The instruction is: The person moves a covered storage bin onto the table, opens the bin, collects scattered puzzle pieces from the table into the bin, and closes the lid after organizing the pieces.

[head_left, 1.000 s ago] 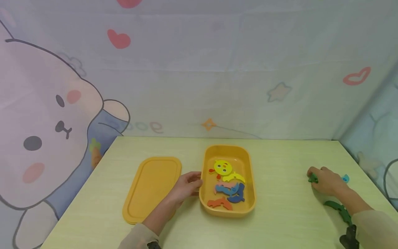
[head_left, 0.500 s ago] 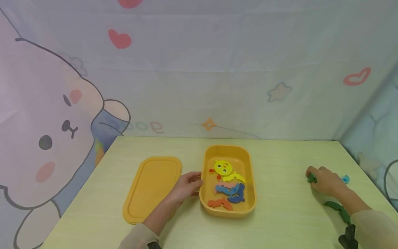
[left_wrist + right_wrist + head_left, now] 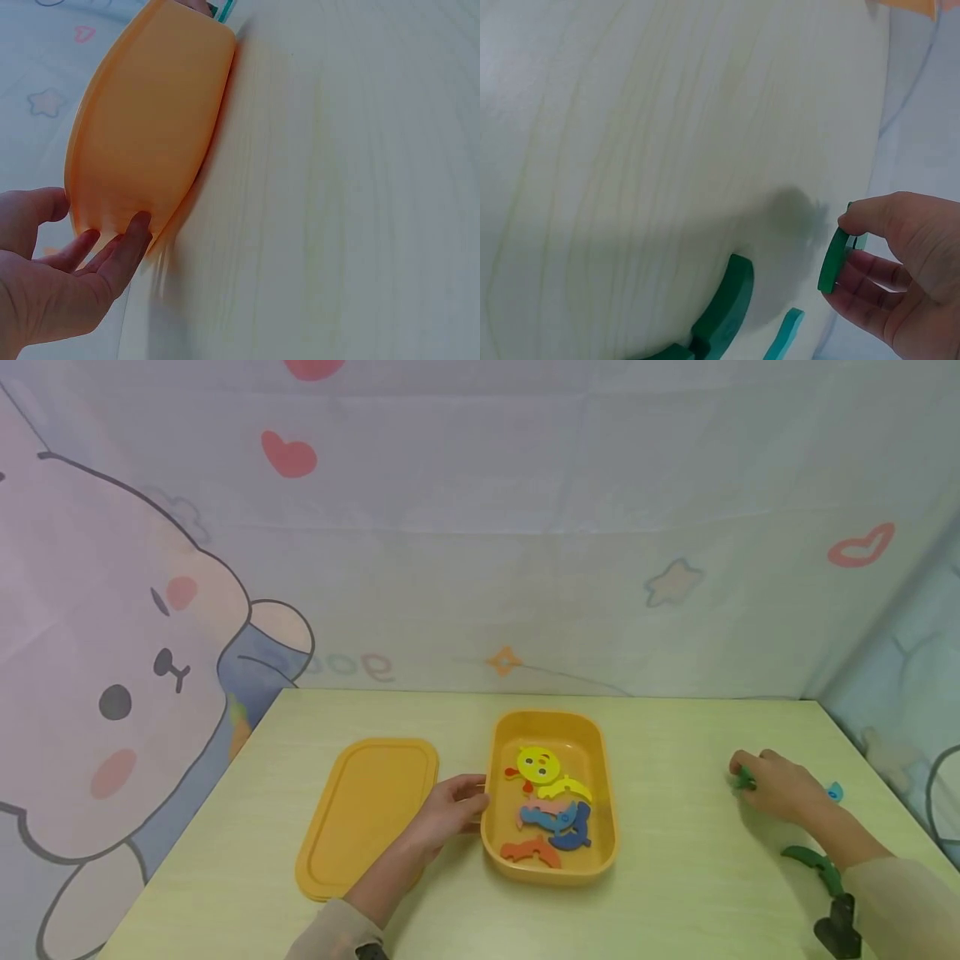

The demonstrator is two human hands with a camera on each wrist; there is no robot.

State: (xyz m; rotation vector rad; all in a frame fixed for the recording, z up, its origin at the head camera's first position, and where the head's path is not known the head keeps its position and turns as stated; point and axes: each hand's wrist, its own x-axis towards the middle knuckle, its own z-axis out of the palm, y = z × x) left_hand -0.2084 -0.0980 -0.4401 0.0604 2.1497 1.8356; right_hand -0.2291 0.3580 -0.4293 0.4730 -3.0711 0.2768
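Observation:
A yellow bin [image 3: 609,827] holds several flat foam-like puzzle pieces. Among them are a yellow face [image 3: 537,765], a blue piece [image 3: 573,835] and an orange piece [image 3: 531,851]. My left hand [image 3: 452,811] touches the outside of the bin's left wall; in the left wrist view the fingertips rest on that wall and the thumb is at the rim. Off to the right, my right hand [image 3: 780,785] pinches a small green curved puzzle piece [image 3: 834,259] between thumb and fingers, raised off the table. Another green piece [image 3: 814,862] lies below that forearm, with a light-blue piece [image 3: 835,792] beyond the hand.
A flat yellow lid [image 3: 367,818] lies left of the bin, partly under the left forearm. The pale wooden table [image 3: 675,893] ends at a printed curtain [image 3: 570,527] behind. A dark cable [image 3: 932,793] hangs at the right edge.
My right hand has shifted slightly left and up with the green puzzle piece in its fingers. The left hand and the bin stay where they were.

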